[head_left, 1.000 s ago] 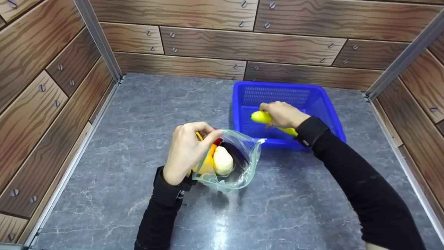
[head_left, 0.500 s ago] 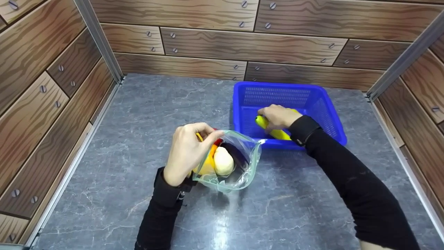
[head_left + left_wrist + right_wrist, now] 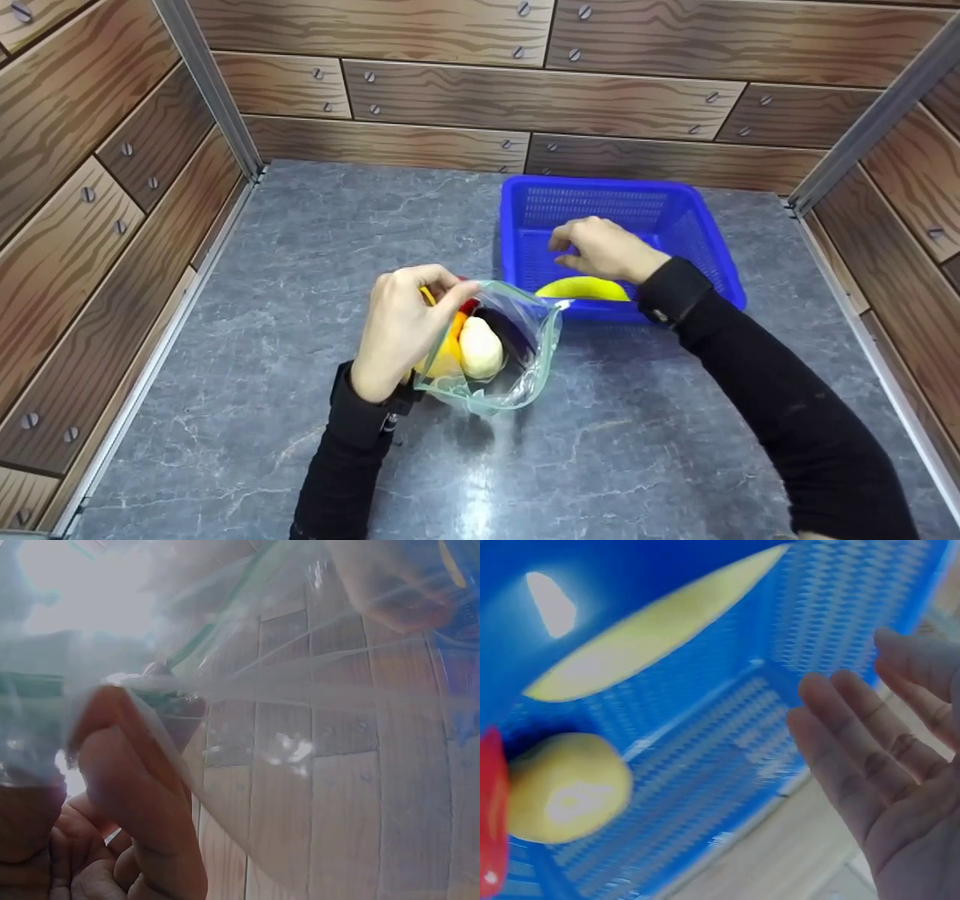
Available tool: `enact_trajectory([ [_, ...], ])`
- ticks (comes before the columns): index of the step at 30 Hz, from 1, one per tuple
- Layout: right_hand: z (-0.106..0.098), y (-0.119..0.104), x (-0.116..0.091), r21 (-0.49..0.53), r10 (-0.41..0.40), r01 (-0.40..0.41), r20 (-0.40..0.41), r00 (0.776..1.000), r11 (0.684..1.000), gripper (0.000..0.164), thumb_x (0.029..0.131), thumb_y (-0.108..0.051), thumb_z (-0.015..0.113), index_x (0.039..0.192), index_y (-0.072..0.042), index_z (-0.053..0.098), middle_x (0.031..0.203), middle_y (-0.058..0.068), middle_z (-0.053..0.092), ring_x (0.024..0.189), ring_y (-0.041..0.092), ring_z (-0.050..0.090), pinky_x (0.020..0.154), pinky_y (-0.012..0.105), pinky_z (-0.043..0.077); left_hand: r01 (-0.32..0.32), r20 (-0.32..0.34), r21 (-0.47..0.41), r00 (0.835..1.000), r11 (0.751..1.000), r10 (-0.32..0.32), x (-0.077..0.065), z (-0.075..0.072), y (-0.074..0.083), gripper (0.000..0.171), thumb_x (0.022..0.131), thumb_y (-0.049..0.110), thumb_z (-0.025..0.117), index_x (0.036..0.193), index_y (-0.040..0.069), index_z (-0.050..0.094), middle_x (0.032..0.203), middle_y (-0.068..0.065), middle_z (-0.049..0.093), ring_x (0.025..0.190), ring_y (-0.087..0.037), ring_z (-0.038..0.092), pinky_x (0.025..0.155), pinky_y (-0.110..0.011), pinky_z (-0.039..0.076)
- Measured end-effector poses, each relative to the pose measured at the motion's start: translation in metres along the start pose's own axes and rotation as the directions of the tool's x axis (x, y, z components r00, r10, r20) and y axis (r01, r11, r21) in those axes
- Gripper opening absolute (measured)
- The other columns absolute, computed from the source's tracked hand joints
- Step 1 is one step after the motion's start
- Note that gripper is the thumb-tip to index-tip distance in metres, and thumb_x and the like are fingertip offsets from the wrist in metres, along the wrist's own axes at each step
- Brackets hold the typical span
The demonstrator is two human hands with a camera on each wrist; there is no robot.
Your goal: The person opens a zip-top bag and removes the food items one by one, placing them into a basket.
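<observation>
My left hand [image 3: 405, 322] pinches the green-edged rim of a clear zip bag [image 3: 553, 341], whose mouth gapes upward. Inside the bag are a dark purple eggplant [image 3: 514, 335], a pale pear-shaped piece [image 3: 481, 349], and orange, yellow and red pieces partly hidden by the fingers and film. Over the blue basket [image 3: 511, 225], my right hand [image 3: 609, 249] hangs with loosely bent fingers and holds nothing. Below it a yellow banana [image 3: 583, 288] lies along the basket's near wall. The right wrist view shows the fingers [image 3: 840, 742] extended, apart from the banana [image 3: 652, 634].
A rounded yellow piece [image 3: 570, 787] and a shiny red piece [image 3: 491, 817] also show in the right wrist view, by the basket. Wood-patterned walls [image 3: 450, 86] enclose the grey marbled table [image 3: 247, 360] at the back and both sides.
My right hand has let go of the banana, which now rests against the basket's near wall, and has lifted slightly. The left hand and bag have stayed in place.
</observation>
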State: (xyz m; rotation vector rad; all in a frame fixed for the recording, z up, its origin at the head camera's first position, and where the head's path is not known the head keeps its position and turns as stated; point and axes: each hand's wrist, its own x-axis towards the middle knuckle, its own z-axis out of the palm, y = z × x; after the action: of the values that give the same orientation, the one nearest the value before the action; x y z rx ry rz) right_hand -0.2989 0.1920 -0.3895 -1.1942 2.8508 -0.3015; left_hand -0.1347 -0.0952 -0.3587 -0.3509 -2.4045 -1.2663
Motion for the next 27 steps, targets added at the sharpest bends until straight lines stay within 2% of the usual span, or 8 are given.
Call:
enact_trajectory([
  [5,-0.020,-0.036,-0.018,-0.025,-0.083,0.081,-0.108,0.991,0.996,0.018,0.088,-0.025,0.070,0.102,-0.014,0.070,0.098,0.003,0.070,0.085,0.019,0.069,0.075,0.038,0.057,-0.007,-0.001,-0.004,1.000,1.000,0.007,0.000,0.000,0.000,0.024,0.084,0.042,0.072,0.073,0.020,0.074,0.060,0.009,0.064,0.051,-0.003,0.050,0.051,-0.021,0.041],
  [9,-0.034,-0.068,-0.034,-0.049,-0.133,0.126,-0.217,0.967,0.991,0.015,0.089,-0.029,0.069,0.100,-0.019,0.070,0.093,-0.004,0.068,0.077,0.012,0.068,0.065,0.031,0.055,0.001,-0.004,0.000,1.000,1.000,-0.001,-0.001,-0.001,0.000,0.025,0.083,0.042,0.073,0.072,0.020,0.074,0.059,0.010,0.064,0.051,-0.003,0.050,0.052,-0.021,0.041],
  [11,-0.040,-0.083,-0.042,-0.054,-0.182,0.173,-0.280,0.943,0.983,0.013,0.088,-0.028,0.070,0.098,-0.019,0.070,0.091,-0.006,0.068,0.078,0.009,0.068,0.065,0.028,0.055,0.007,-0.006,0.002,1.000,1.000,-0.007,0.000,-0.001,0.000,0.025,0.083,0.043,0.073,0.073,0.021,0.074,0.059,0.010,0.064,0.052,-0.003,0.051,0.051,-0.021,0.040],
  [13,-0.042,-0.097,-0.048,-0.048,-0.249,0.248,-0.338,0.907,0.968,0.012,0.086,-0.023,0.073,0.096,-0.018,0.070,0.090,-0.006,0.068,0.077,0.008,0.067,0.066,0.025,0.055,0.011,-0.005,0.001,1.000,1.000,-0.011,0.000,-0.001,0.000,0.025,0.083,0.043,0.073,0.073,0.021,0.074,0.060,0.010,0.064,0.052,-0.003,0.051,0.051,-0.021,0.040],
  [16,-0.041,-0.118,-0.054,-0.014,-0.353,0.380,-0.403,0.844,0.925,0.015,0.080,-0.016,0.077,0.093,-0.014,0.070,0.088,-0.002,0.070,0.077,0.009,0.067,0.068,0.023,0.056,0.015,-0.003,-0.001,1.000,1.000,-0.015,0.000,-0.001,0.000,0.025,0.083,0.043,0.073,0.073,0.021,0.074,0.060,0.010,0.064,0.052,-0.003,0.051,0.051,-0.021,0.041],
  [19,-0.029,-0.138,-0.055,0.002,-0.426,0.469,-0.417,0.803,0.883,0.018,0.078,-0.014,0.078,0.093,-0.013,0.069,0.086,-0.001,0.069,0.072,0.010,0.065,0.065,0.023,0.055,0.016,-0.002,-0.005,1.000,1.000,-0.016,0.000,-0.001,0.000,0.024,0.083,0.043,0.073,0.073,0.021,0.075,0.060,0.009,0.064,0.052,-0.003,0.051,0.051,-0.021,0.041],
  [22,-0.009,-0.154,-0.050,-0.015,-0.451,0.483,-0.382,0.806,0.875,0.019,0.078,-0.017,0.078,0.094,-0.014,0.068,0.086,-0.002,0.068,0.069,0.009,0.063,0.064,0.022,0.054,0.014,0.000,-0.009,1.000,1.000,-0.014,0.000,-0.001,0.000,0.024,0.083,0.043,0.072,0.073,0.022,0.075,0.061,0.010,0.064,0.052,-0.003,0.051,0.050,-0.021,0.041],
  [27,0.027,-0.169,-0.032,-0.090,-0.428,0.420,-0.273,0.862,0.903,0.024,0.079,-0.022,0.077,0.099,-0.013,0.067,0.094,-0.001,0.068,0.082,0.012,0.065,0.073,0.024,0.055,0.016,0.016,-0.022,1.000,1.000,-0.016,-0.001,-0.002,0.000,0.023,0.084,0.044,0.071,0.073,0.024,0.074,0.061,0.012,0.064,0.052,-0.004,0.052,0.048,-0.021,0.040],
])
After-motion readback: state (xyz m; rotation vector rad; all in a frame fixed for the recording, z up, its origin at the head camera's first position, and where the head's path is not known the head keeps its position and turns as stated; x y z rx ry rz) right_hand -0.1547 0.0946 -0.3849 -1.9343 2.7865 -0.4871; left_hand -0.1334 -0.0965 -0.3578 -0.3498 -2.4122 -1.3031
